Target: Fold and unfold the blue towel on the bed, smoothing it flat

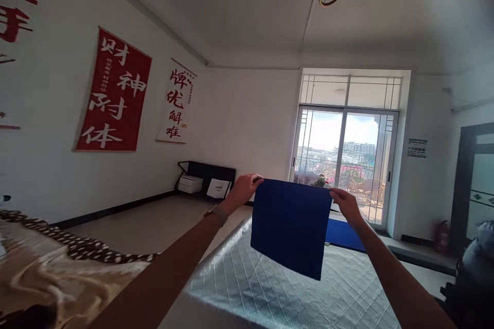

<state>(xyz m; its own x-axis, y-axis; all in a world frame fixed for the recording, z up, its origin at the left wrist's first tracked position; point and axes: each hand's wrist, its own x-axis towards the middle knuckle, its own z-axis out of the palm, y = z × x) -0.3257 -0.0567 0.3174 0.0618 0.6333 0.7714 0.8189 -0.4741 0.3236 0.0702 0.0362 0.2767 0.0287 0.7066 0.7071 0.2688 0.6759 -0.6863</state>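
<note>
A blue cloth [290,229] hangs spread out in the air between my two hands. My left hand [247,187] pinches its upper left corner. At the upper right corner, my right hand [345,201] has its fingers closed on the edge. The lower edge hangs free and slants down to the right. Below and behind the cloth is a bed-like surface with a quilted, silvery cover [247,272]. Another blue piece of cloth [346,235] lies flat on its far end, partly hidden by my right forearm.
Crumpled beige fabric with a brown dotted trim [92,247] lies at left. By the far wall stands a black rack [210,170] with a white box [190,183]. Glass sliding doors [343,154] are at the back, a fire extinguisher [442,235] at right.
</note>
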